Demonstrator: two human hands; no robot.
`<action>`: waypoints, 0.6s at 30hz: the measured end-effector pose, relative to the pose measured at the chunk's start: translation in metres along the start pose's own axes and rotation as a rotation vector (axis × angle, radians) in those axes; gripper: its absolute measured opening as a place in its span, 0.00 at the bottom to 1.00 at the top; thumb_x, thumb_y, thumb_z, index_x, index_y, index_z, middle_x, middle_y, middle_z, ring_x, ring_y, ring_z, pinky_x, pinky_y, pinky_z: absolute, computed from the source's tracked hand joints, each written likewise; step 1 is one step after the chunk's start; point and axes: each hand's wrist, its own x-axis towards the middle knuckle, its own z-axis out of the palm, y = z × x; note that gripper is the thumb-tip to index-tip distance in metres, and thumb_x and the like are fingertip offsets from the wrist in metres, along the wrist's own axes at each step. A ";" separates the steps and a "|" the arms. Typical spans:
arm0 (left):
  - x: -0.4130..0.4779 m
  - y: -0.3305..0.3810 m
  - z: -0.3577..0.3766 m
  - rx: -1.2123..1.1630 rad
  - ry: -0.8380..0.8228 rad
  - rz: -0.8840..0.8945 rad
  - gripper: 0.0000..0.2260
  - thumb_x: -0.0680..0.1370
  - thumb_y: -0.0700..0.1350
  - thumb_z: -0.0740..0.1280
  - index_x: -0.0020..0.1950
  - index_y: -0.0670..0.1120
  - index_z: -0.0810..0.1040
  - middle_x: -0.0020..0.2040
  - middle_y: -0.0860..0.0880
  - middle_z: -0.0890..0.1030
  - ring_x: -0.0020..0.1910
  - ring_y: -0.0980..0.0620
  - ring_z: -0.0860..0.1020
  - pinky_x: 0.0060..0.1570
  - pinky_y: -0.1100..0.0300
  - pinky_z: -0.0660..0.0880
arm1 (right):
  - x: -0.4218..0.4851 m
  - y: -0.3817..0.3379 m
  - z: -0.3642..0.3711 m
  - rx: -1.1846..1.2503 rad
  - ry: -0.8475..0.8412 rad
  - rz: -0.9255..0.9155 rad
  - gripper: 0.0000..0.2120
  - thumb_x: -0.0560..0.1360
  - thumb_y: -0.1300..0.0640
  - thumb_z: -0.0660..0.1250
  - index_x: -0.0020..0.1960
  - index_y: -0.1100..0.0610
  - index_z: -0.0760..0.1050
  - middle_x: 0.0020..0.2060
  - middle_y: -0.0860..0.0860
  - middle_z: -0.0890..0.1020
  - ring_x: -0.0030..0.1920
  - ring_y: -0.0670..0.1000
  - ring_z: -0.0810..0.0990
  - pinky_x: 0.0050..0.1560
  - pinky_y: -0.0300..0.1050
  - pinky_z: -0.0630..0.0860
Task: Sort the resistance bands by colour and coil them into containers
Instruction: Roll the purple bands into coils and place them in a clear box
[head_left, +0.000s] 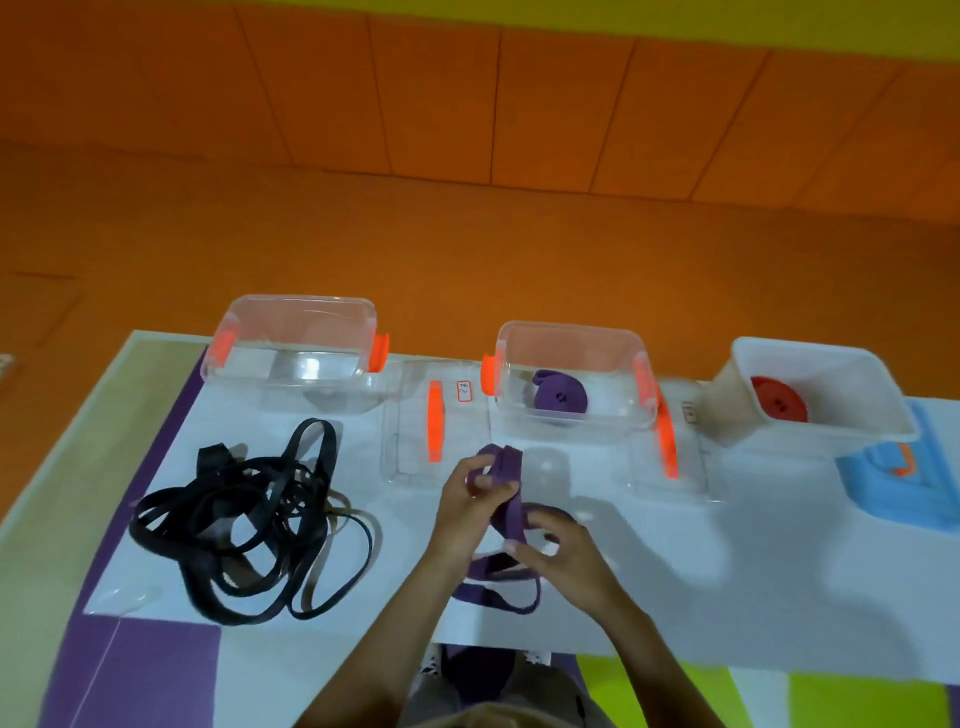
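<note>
Lower left of frame: black bands (249, 525) tangled, unsorted; empty clear container (291, 304) behind. Centre: left hand (467, 514) pinching folded end of purple band (511, 493), right hand (566, 556) gripping strap lower down, so coiling looks underway. Next likely: tight roll, drop into middle container (571, 327) beside purple coil (561, 397).

Three containers in the line-up: the left clear container (234, 332), the middle clear container (571, 326) and the white container (732, 395). Three lids to go with them, the left clear lid (410, 467) and the right clear lid (691, 467), each with an orange handle, plus one blue lid (872, 499). On bands it's two purple, the coiled purple band (561, 397) and the loose purple band (511, 499), one red band (779, 400), and a black tangle (244, 519) too knotted to count; two hands, left hand (467, 514) and right hand (566, 556).
</note>
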 end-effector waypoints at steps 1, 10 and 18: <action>-0.004 0.002 0.005 0.045 -0.021 0.033 0.17 0.78 0.33 0.74 0.64 0.45 0.78 0.55 0.34 0.85 0.56 0.33 0.84 0.63 0.37 0.80 | 0.000 -0.002 -0.008 0.208 -0.027 0.088 0.18 0.78 0.36 0.69 0.62 0.44 0.84 0.59 0.41 0.86 0.62 0.42 0.82 0.65 0.47 0.76; -0.036 -0.006 0.026 0.431 -0.449 0.100 0.19 0.78 0.33 0.74 0.65 0.47 0.74 0.54 0.44 0.87 0.52 0.44 0.86 0.53 0.55 0.83 | 0.025 0.009 -0.065 1.239 0.170 0.404 0.22 0.83 0.46 0.67 0.64 0.65 0.81 0.59 0.61 0.84 0.58 0.57 0.84 0.75 0.60 0.73; -0.031 -0.028 0.040 0.651 -0.296 0.130 0.15 0.74 0.45 0.81 0.50 0.49 0.75 0.46 0.59 0.85 0.47 0.58 0.84 0.48 0.66 0.80 | 0.014 0.018 -0.101 1.177 0.257 0.240 0.16 0.77 0.61 0.74 0.65 0.56 0.84 0.56 0.57 0.88 0.55 0.56 0.88 0.54 0.48 0.84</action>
